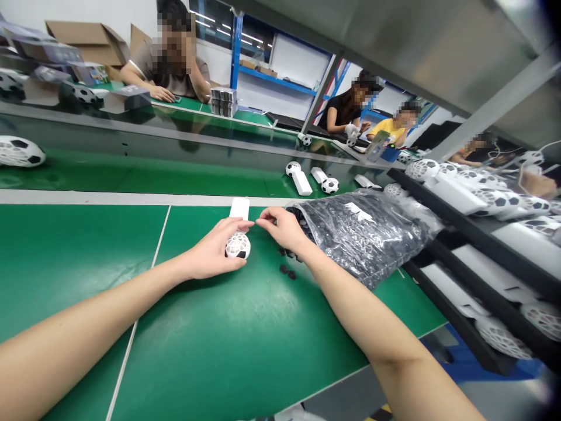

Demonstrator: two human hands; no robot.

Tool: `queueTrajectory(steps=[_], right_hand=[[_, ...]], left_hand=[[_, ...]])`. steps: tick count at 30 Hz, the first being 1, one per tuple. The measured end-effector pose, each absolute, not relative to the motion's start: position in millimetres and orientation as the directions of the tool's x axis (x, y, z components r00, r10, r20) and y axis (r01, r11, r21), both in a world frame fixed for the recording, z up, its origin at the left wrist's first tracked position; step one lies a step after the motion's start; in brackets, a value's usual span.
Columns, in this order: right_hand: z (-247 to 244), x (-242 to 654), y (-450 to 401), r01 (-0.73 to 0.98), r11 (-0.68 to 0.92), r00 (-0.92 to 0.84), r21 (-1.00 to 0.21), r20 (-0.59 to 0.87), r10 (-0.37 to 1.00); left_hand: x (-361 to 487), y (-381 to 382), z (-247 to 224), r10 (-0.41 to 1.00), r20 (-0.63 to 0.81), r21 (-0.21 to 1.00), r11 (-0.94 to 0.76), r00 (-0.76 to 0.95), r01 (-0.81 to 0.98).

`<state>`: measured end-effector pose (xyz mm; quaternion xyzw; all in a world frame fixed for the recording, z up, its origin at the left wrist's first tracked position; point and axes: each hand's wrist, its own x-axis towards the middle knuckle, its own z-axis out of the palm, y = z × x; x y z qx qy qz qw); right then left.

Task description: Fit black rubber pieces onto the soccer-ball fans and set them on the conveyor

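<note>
On the green table, my left hand [215,250] is wrapped round a white part whose round end is a latticed football [238,245] with black patches; its flat white end [239,208] points away from me. Just right of it, my right hand [284,229] has thumb and forefinger pinched together near the left fingertips; what they hold, if anything, is too small to tell. Beside and partly behind the right hand lies a clear plastic bag [363,231] of small black pieces, its mouth toward the hand. A few loose black pieces [288,271] lie below the bag's mouth.
Black racks [473,245] with white football parts stand at the right. Beyond the table's pale edge strip runs a green conveyor [188,175] carrying more football parts [330,186]. Several people sit across it, near cardboard boxes [87,42] at the upper left.
</note>
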<state>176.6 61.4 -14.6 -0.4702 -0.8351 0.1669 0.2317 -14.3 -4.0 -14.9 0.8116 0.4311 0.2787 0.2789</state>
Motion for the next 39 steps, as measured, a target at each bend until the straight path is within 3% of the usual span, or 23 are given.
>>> queueTrajectory(steps=[3,6,10,14,18,23,27,34,39], right_hand=[[-13.3,174.6,81.0,0.803,0.508,-0.455,-0.313,0.230,0.860],[-15.6,172.1,81.9,0.809,0.523,-0.497,-0.266,0.163,0.852],[-15.2,178.6,65.8,0.827,0.502,-0.495,-0.252,0.096,0.864],[-9.7,189.9,52.0,0.835,0.461,-0.471,-0.302,0.042,0.881],[-3.5,193.8,43.8,0.816,0.448,-0.466,-0.366,0.043,0.884],[4.9,191.0,31.2,0.592,0.589,-0.548,-0.550,0.261,0.795],[5.8,184.3,19.4,0.470,0.697,-0.643,-0.542,0.330,0.691],[-1.4,173.3,7.1,0.341,0.711,-0.681,-0.615,0.359,0.638],[-7.4,164.7,3.6,0.356,0.672,-0.661,-0.649,0.334,0.672]], left_hand=[[-21.6,0.9,-17.8,0.910,0.176,0.679,-0.389,0.376,0.622],[-27.2,3.6,-18.4,0.946,0.117,0.712,-0.291,0.301,0.638],[-33.5,3.6,-11.1,0.919,0.041,0.758,-0.284,0.392,0.587],[-35.0,2.8,-5.9,0.881,-0.016,0.793,-0.276,0.472,0.543],[-32.3,1.2,-5.7,0.912,0.033,0.772,-0.283,0.409,0.570],[-38.7,1.2,-0.3,0.842,-0.004,0.756,-0.351,0.540,0.552],[-44.6,2.7,3.9,0.776,-0.036,0.755,-0.391,0.630,0.525],[-33.0,-5.3,3.1,0.830,0.010,0.715,-0.396,0.558,0.576],[-23.8,-8.7,-2.3,0.877,0.050,0.719,-0.364,0.479,0.592]])
